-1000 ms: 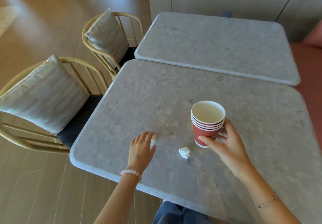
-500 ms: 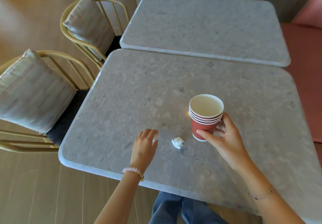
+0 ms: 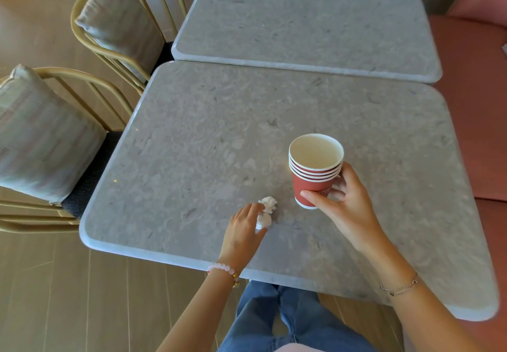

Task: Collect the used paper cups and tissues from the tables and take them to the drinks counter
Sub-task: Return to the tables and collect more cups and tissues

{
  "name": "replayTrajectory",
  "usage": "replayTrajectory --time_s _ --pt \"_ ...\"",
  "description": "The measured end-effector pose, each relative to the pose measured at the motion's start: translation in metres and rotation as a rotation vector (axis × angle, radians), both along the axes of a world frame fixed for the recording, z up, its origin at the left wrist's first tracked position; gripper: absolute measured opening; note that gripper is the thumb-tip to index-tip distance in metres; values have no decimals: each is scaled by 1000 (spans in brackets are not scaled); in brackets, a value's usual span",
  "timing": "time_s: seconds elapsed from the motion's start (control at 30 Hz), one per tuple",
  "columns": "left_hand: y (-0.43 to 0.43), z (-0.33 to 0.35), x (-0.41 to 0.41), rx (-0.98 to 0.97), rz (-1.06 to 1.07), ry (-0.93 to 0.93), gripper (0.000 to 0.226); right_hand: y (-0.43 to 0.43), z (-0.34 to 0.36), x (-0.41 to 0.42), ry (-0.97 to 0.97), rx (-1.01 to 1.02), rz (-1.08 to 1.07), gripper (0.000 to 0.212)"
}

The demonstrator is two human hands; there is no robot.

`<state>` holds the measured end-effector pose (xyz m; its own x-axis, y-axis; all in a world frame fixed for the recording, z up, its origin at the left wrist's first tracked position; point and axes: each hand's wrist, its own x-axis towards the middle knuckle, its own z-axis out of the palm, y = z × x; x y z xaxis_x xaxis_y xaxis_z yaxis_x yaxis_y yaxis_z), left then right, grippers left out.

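The grey stone-look bench [image 3: 192, 132] has a second bench [image 3: 301, 22] of the same kind just beside its far edge. Two metal chairs with cushions [image 3: 49, 132] stand at its left edge, and a pink sofa seat [image 3: 472, 105] runs along its right edge.

The stack of red paper cups [image 3: 315, 170] is upright with its mouth up, right of the middle and toward the front edge. The right hand [image 3: 345, 206] has its fingers [image 3: 312, 196] curled around the lowest cup. They cover part of a white print, which cannot be read.

Near the front edge, the left hand [image 3: 244, 231] curls around one crumpled tissue [image 3: 264, 220]. Its fingertips reach a second crumpled tissue [image 3: 269, 203] lying just beyond.
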<state>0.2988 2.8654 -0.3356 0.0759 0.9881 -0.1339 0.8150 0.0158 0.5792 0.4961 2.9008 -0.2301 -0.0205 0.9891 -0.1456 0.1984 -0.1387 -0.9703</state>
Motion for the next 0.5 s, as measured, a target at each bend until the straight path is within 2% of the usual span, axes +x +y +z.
replayTrajectory --time_s 0.2,0.33,0.5 --pt "5 1 -4 73 -42 155 68 -2 1 5 18 10 0 65" --pt "13 5 -12 54 -220 202 84 -1 1 6 24 15 -1 67" --pt "23 6 -9 -36 -356 248 78 1 0 7 32 19 -4 69"
